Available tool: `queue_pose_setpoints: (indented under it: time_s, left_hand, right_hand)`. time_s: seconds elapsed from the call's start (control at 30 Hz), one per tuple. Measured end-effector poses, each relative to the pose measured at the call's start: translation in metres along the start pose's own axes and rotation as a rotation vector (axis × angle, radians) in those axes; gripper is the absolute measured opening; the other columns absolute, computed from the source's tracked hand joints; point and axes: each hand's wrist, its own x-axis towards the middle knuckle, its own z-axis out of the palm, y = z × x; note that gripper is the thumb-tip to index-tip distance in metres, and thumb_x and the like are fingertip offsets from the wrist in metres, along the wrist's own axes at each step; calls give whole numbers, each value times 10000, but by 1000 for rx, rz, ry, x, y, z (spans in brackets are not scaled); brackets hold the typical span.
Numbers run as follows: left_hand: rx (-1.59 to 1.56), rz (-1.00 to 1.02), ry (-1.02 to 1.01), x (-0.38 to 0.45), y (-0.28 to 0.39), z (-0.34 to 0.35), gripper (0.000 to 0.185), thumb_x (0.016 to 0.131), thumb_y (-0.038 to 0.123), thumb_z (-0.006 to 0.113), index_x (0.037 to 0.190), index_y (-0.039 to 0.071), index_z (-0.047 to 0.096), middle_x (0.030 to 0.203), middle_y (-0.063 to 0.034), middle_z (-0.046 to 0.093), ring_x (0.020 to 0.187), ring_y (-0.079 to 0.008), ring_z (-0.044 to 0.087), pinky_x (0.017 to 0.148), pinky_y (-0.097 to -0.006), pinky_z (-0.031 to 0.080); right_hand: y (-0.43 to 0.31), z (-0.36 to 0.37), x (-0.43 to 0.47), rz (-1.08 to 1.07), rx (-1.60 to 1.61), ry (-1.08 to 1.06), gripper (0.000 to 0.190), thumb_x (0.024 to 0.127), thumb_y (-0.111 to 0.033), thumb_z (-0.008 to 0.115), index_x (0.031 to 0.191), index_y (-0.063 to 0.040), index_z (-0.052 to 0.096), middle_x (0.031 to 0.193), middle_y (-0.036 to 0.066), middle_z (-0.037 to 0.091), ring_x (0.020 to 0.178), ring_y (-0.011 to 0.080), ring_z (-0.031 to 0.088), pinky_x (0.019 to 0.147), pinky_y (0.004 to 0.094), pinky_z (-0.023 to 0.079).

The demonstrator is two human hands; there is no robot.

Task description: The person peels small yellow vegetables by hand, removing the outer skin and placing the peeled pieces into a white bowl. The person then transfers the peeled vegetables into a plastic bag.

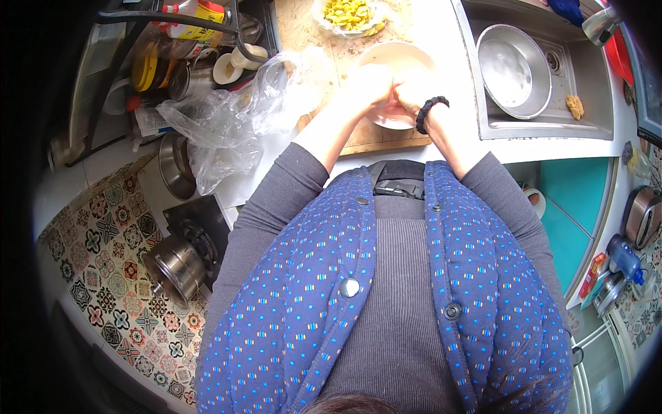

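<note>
Both of my hands meet over a pale round bowl (395, 123) in glaring light. My left hand (376, 87) and my right hand (412, 94) are pressed close together, their fingers curled inward. Glare washes out the fingers, so whatever may be between them is hidden. A black hair tie circles my right wrist. Under the bowl lies a wooden cutting board (362, 147). Just beyond stands a container lined with clear plastic (319, 25), filled with yellow-green sliced pieces (347, 14).
Crumpled clear plastic bags (222, 134) spread left of the board. Farther left, a black rack (165, 19) holds bottles and cups. To the right, a metal basin (512, 72) sits in the steel sink (595, 121) near a yellowish sponge (574, 107).
</note>
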Motion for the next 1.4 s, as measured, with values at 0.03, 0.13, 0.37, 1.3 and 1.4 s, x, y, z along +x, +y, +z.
queue_pose_setpoints:
  time_s: [0.03, 0.13, 0.37, 1.3, 1.4]
  left_hand:
    - [-42, -71, -10, 2, 1, -3, 269, 700, 216, 643, 925, 72, 672, 843, -162, 651, 773, -269, 644, 681, -377, 506]
    - [-116, -206, -24, 9, 3, -9, 242, 691, 191, 634, 895, 69, 678, 847, -162, 652, 773, -264, 645, 677, -371, 505]
    - [-73, -180, 373, -7, 16, 9, 226, 771, 175, 510, 858, 71, 691, 869, -159, 660, 789, -264, 646, 688, -367, 499]
    - [-154, -223, 392, -18, 30, -20, 229, 734, 206, 607, 849, 13, 656, 808, -177, 648, 732, -267, 646, 656, -347, 504]
    - [-401, -118, 478, -37, 31, -34, 246, 758, 167, 607, 945, 10, 626, 831, -160, 655, 734, -240, 648, 671, -334, 510]
  right_hand:
    - [0, 0, 0, -2, 2, 4, 363, 836, -186, 422, 1140, -4, 500, 1129, 175, 525, 1076, 261, 499, 888, 375, 404]
    - [-2, 0, 0, 1, 2, 13, 373, 843, -195, 408, 1153, -5, 486, 1146, 175, 510, 1090, 263, 484, 901, 377, 391]
    - [1, -2, -7, -9, 33, 30, 395, 859, -218, 375, 1185, -7, 453, 1188, 173, 473, 1125, 270, 448, 930, 381, 360]
    - [2, 9, 12, 62, 19, -3, 488, 926, -309, 244, 1309, -18, 322, 1354, 167, 328, 1261, 295, 306, 1047, 398, 238]
    - [4, 4, 11, 58, 99, 11, 498, 933, -318, 230, 1322, -19, 308, 1372, 167, 312, 1276, 298, 291, 1059, 400, 225]
